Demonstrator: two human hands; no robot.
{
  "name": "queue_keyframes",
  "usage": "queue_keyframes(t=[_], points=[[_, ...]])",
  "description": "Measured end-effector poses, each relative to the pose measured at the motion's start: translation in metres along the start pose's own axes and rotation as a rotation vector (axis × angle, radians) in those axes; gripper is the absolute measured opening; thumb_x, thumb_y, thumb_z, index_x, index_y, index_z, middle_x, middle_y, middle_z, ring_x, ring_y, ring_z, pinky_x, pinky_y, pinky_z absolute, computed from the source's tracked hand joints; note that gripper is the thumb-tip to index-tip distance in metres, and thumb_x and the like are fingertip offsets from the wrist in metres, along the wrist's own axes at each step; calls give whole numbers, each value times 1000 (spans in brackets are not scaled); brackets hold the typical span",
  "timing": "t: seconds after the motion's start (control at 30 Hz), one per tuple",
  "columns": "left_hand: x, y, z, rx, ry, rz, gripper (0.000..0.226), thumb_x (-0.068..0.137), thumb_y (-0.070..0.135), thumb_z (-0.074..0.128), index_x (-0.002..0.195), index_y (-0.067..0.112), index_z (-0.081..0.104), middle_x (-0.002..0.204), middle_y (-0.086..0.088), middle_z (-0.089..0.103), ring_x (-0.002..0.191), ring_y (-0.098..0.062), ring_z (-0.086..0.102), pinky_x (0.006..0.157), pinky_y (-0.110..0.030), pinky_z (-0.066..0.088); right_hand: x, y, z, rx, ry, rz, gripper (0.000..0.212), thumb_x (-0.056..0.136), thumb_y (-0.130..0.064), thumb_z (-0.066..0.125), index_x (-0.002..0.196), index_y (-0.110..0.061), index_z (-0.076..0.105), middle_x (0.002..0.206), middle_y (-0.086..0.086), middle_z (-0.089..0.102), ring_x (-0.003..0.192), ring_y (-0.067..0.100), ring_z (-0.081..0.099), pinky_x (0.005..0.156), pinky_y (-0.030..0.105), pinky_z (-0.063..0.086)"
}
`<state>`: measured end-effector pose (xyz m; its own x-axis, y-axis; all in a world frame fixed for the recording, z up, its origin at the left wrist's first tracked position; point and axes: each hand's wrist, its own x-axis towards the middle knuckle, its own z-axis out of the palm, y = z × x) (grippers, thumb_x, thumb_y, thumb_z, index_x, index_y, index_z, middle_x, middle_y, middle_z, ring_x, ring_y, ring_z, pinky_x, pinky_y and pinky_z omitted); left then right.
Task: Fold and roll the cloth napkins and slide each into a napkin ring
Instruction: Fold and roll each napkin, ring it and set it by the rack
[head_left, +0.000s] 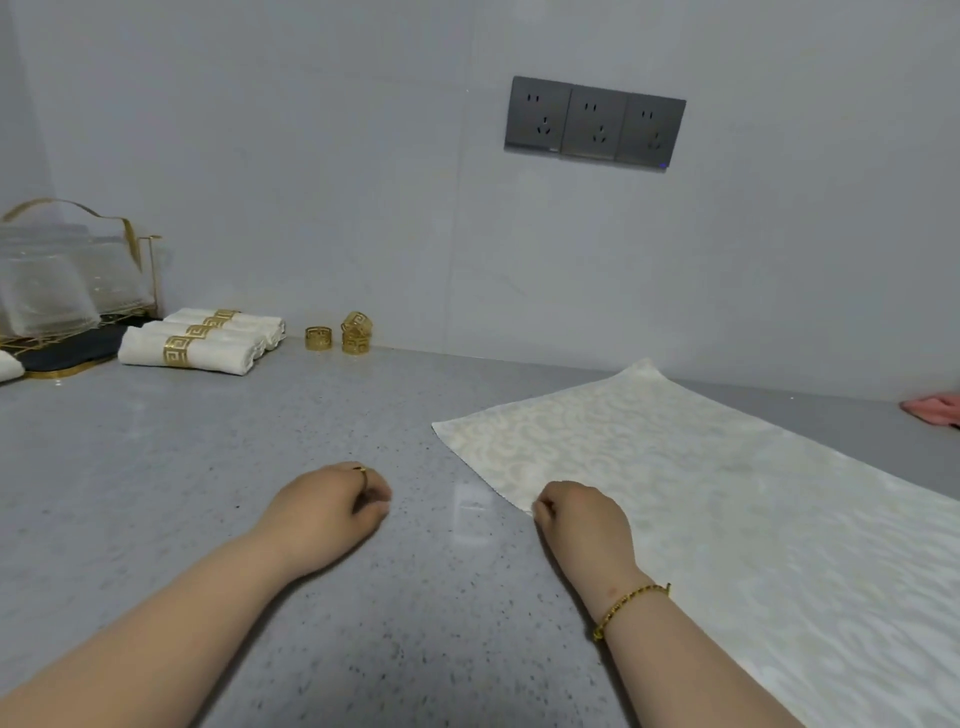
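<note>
1. napkin (727, 493) lies flat and open on the grey speckled counter (208, 467), its long axis running from far left by the wall (311, 156) toward near right and out of view
2. right hand (582, 525) sits on the near long edge, a little in from the left corner, fingertips pinching the hem; nearly all the cloth lies to its right and beyond it
3. left hand (327, 514) rests on bare counter, apart from the cloth on its left, fingers curled under and holding nothing i can see; the right is plainly nearer
4. cloth looks a thin, limp cream damask with a swirling weave, likely to crease easily
5. three spare gold rings (353, 335), stiff openwork bands, stand by the wall at far left, beside three rolled napkins (197, 343) already ringed
</note>
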<state>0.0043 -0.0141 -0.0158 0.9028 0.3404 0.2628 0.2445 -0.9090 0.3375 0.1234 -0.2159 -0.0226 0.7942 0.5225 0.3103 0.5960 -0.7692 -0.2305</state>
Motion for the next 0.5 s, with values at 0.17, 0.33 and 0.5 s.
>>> queue_keyframes(t=[0.17, 0.33, 0.5], points=[[14, 44, 26, -81, 17, 119, 25, 93, 30, 46, 114, 25, 59, 117, 10, 58, 104, -8, 54, 84, -18, 40, 4, 8, 2, 251, 81, 76, 29, 93, -15, 42, 64, -13, 45, 66, 1, 52, 60, 12, 41, 48, 21, 26], [12, 46, 33, -125, 226, 139, 31, 93, 25, 48, 124, 24, 55, 125, 11, 55, 114, -10, 50, 86, -16, 34, 6, 16, -13, 686, 192, 200, 34, 92, -15, 46, 58, -21, 43, 63, -7, 48, 57, 4, 41, 50, 13, 31], [11, 36, 32, -36, 356, 206, 58, 73, 35, 60, 126, 13, 52, 121, -6, 60, 109, -26, 57, 89, -29, 34, -1, 8, -25, 726, 130, 66, 31, 92, -15, 47, 62, -22, 46, 63, -9, 48, 59, 3, 42, 55, 10, 36]])
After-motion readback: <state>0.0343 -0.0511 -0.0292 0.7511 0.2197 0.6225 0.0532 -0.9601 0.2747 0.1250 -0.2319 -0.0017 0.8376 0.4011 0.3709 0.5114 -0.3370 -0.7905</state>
